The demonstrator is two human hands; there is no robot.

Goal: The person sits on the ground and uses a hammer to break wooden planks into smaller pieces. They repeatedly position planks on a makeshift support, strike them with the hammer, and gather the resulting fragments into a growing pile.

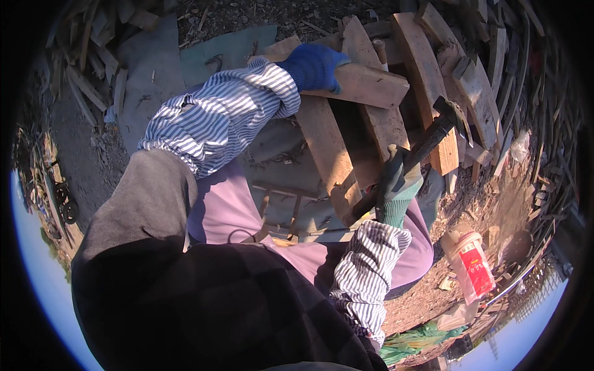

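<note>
My left hand [314, 68], in a blue work glove, grips a short squared timber [366, 86] from above. That timber lies crosswise over longer wooden beams [325, 148] that slant away from me. My right hand [397, 185], in a grey-green glove, is closed around the dark handle of a claw hammer [429, 141]. The hammer's head is up and to the right, above a thick beam [424, 83]; I cannot tell whether it touches the wood. Its handle end comes out below my right hand. Under my left glove part of the timber is hidden.
Scrap wood [506, 83] is heaped along the right, with more loose pieces [100, 69] at upper left. Grey sheeting [148, 79] covers ground ahead. A pink-and-red plastic container [473, 266] bearing writing lies at right, near green plastic sheet [417, 341]. A metal frame [294, 211] sits between my legs.
</note>
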